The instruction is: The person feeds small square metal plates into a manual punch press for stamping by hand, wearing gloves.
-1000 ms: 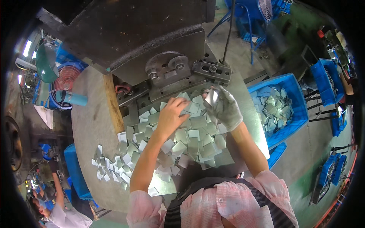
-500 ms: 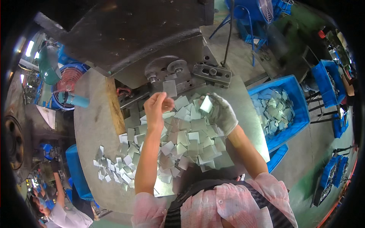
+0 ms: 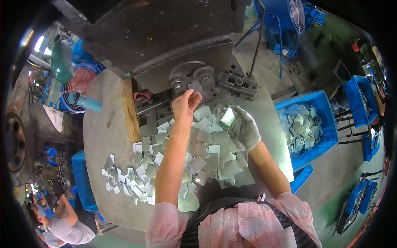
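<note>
My bare left hand (image 3: 187, 104) reaches to the front of the dark press tooling. Its curled fingers meet the near edge of a square metal plate (image 3: 196, 86), which lies partly under the round tooling; the exact grip is hard to see. My right hand (image 3: 247, 129), in a pale glove, holds a shiny square metal plate (image 3: 228, 117) between thumb and fingers, tilted so that it catches the light. Below both hands a loose pile of flat metal plates (image 3: 206, 151) spreads over the metal table (image 3: 108, 124). Smaller pieces (image 3: 129, 182) lie at the pile's left.
The heavy press body (image 3: 165, 37) overhangs the far side, with a slotted clamp block (image 3: 237, 82) beside the tooling. A wooden strip (image 3: 129, 111) lies left of it. Right of the table stands a blue bin (image 3: 328, 124) of plates. Another person (image 3: 68, 223) works at lower left.
My left hand has moved forward, and its plate now sits further into the tooling. The right hand keeps its plate over the pile, turned slightly. The whole view has shifted a little.
</note>
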The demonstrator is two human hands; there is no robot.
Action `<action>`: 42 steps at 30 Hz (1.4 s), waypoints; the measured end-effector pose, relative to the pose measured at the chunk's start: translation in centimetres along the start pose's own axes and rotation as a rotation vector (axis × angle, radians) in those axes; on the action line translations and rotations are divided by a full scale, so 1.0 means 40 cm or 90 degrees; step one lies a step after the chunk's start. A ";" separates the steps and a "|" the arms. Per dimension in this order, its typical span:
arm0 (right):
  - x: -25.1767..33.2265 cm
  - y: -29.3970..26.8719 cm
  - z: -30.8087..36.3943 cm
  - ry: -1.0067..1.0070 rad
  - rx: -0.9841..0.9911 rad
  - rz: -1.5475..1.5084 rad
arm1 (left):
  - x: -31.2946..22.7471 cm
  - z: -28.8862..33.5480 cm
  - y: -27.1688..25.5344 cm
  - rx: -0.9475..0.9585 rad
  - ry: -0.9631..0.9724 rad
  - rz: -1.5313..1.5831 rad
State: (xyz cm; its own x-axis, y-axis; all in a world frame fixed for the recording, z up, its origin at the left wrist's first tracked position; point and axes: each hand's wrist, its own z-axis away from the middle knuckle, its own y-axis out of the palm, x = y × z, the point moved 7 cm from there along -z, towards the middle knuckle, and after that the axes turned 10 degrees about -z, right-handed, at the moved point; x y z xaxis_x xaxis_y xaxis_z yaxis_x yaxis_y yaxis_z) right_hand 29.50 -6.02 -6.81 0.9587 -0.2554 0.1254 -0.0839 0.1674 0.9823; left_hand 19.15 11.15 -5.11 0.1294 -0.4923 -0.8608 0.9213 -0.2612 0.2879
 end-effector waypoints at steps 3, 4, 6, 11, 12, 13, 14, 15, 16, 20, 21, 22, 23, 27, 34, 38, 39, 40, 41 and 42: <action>-0.001 -0.001 0.000 0.000 -0.012 -0.005 | 0.004 -0.002 0.001 -0.002 0.001 0.002; 0.000 0.001 0.000 -0.002 -0.012 -0.004 | 0.003 -0.002 0.002 0.000 0.001 0.007; 0.000 0.010 0.002 -0.005 -0.011 -0.003 | -0.005 0.002 0.005 0.000 0.007 0.004; -0.026 0.037 -0.006 0.059 -0.073 -0.041 | -0.041 0.069 0.024 0.112 0.049 -0.157; -0.039 0.061 -0.016 0.092 -0.023 -0.072 | -0.043 0.097 0.038 0.150 0.091 -0.230; -0.050 0.054 -0.026 0.089 -0.076 -0.055 | -0.035 0.131 0.039 0.160 0.120 -0.314; -0.050 0.054 -0.031 0.108 -0.101 -0.113 | -0.035 0.171 0.049 0.194 0.191 -0.363; -0.039 0.054 -0.038 0.074 -0.105 -0.078 | -0.031 0.198 0.045 0.164 0.233 -0.498; -0.028 0.056 -0.044 0.042 -0.095 -0.058 | -0.034 0.229 0.051 0.157 0.317 -0.602; 0.067 0.028 -0.003 -0.032 -0.081 -0.032 | 0.028 0.328 0.094 0.245 0.557 -1.047; 0.087 0.015 0.020 -0.038 -0.081 -0.051 | 0.049 0.326 0.091 0.269 0.514 -1.078; 0.101 -0.004 0.040 -0.052 -0.106 -0.064 | 0.042 0.330 0.096 0.244 0.567 -1.068; 0.105 -0.015 0.050 -0.054 -0.105 -0.066 | 0.047 0.326 0.098 0.246 0.567 -1.076; 0.069 -0.034 0.058 -0.030 -0.090 -0.059 | 0.030 0.331 0.099 0.253 0.620 -1.046; -0.002 -0.023 0.015 -0.033 -0.101 -0.012 | -0.079 0.183 -0.034 0.089 0.168 -0.425; 0.000 -0.022 0.017 -0.016 -0.109 -0.006 | -0.082 0.078 -0.009 0.075 0.128 -0.181; 0.000 -0.021 0.017 -0.013 -0.101 -0.021 | -0.065 0.060 -0.004 0.071 0.093 -0.149; 0.002 -0.021 0.017 -0.014 -0.098 -0.011 | -0.047 0.045 0.002 0.068 0.058 -0.118; 0.002 -0.023 0.017 -0.016 -0.098 -0.003 | -0.025 0.032 0.003 0.056 0.005 -0.091; 0.003 -0.025 0.017 -0.017 -0.099 0.003 | -0.022 0.022 0.005 0.049 0.019 -0.060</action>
State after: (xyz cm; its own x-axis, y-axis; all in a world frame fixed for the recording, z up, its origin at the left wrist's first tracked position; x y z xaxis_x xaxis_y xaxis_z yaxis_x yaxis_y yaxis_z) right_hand 29.50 -6.86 -7.69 0.9506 -0.2793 0.1358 -0.0435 0.3133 0.9487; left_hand 18.91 10.79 -3.91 0.0557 -0.4375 -0.8975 0.8989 -0.3693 0.2358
